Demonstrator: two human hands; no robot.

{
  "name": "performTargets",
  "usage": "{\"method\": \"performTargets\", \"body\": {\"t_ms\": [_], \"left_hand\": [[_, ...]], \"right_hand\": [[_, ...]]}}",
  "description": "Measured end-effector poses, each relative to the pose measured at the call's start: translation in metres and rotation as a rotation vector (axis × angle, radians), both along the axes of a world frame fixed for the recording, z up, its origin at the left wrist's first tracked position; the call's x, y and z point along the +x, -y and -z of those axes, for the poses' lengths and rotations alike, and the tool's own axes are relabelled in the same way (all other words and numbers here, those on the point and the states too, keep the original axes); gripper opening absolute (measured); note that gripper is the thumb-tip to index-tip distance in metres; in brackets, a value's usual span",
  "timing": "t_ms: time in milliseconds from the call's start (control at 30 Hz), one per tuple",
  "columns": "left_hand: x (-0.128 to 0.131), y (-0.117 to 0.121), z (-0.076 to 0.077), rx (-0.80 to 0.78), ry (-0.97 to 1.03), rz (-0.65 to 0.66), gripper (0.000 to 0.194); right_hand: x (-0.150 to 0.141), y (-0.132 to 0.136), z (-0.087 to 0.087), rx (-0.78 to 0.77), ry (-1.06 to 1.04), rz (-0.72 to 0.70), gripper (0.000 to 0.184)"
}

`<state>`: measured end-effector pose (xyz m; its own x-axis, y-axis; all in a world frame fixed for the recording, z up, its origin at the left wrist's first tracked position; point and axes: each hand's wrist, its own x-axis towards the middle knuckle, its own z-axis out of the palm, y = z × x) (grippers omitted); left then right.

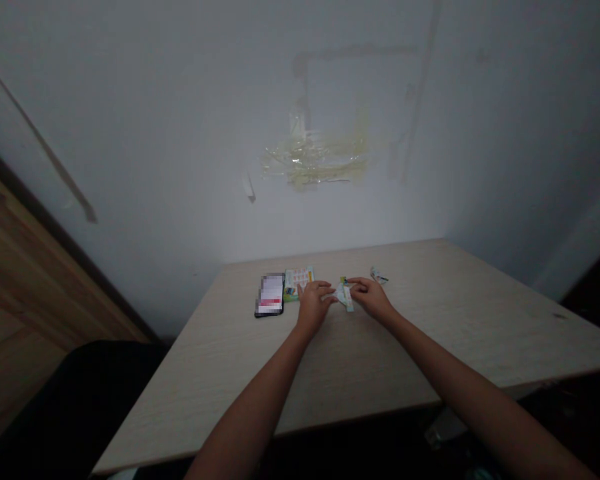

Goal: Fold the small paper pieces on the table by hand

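Observation:
A small piece of printed paper (345, 297), pale with green and yellow parts, is between my two hands just above or on the table. My right hand (373, 298) is closed in a pinch at its right edge. From the other side, my left hand (313, 308) reaches in, and its fingertips meet at the paper's left edge. Partly behind my left hand lies a printed card or booklet (300, 275), green, white and yellow. Small crumpled scraps (379, 275) lie beyond my right hand.
A phone (271, 295) with a lit, blurred screen lies left of the card. The pale wooden table (260, 373) meets a wall (180, 167) with old tape (325, 160). A dark chair-like shape (95, 393) stands at the left, by wooden panelling (20, 267).

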<state>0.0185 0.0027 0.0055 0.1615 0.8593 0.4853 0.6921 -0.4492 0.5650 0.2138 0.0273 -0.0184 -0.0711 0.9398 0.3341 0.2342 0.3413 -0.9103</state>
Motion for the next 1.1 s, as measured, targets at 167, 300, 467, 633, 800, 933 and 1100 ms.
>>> {"method": "performTargets", "body": {"t_ms": [167,300,467,633,800,933,1100], "left_hand": [[0.001,-0.001,0.001,-0.025,0.065,0.002,0.008],[0.001,-0.003,0.001,-0.045,0.123,-0.001,0.004],[0.001,-0.004,0.003,-0.065,0.217,0.011,0.003],[0.002,-0.006,0.004,-0.076,0.309,0.006,0.006],[0.003,-0.007,0.004,-0.077,0.332,-0.007,0.007],[0.002,-0.01,0.006,-0.071,0.309,-0.025,0.006],[0.001,-0.013,0.008,-0.068,0.288,-0.065,0.005]], "right_hand": [[0.0,-0.002,0.001,0.029,0.031,0.01,0.039],[0.0,-0.006,0.006,0.043,0.059,0.029,0.039],[0.001,-0.007,0.008,0.074,0.079,0.046,0.038],[0.002,-0.006,0.005,0.069,0.1,0.031,0.039],[0.002,-0.006,0.006,0.043,0.106,0.055,0.039],[0.002,-0.006,0.007,0.024,0.078,0.022,0.037],[0.001,-0.006,0.009,-0.031,-0.013,-0.064,0.038]]}}
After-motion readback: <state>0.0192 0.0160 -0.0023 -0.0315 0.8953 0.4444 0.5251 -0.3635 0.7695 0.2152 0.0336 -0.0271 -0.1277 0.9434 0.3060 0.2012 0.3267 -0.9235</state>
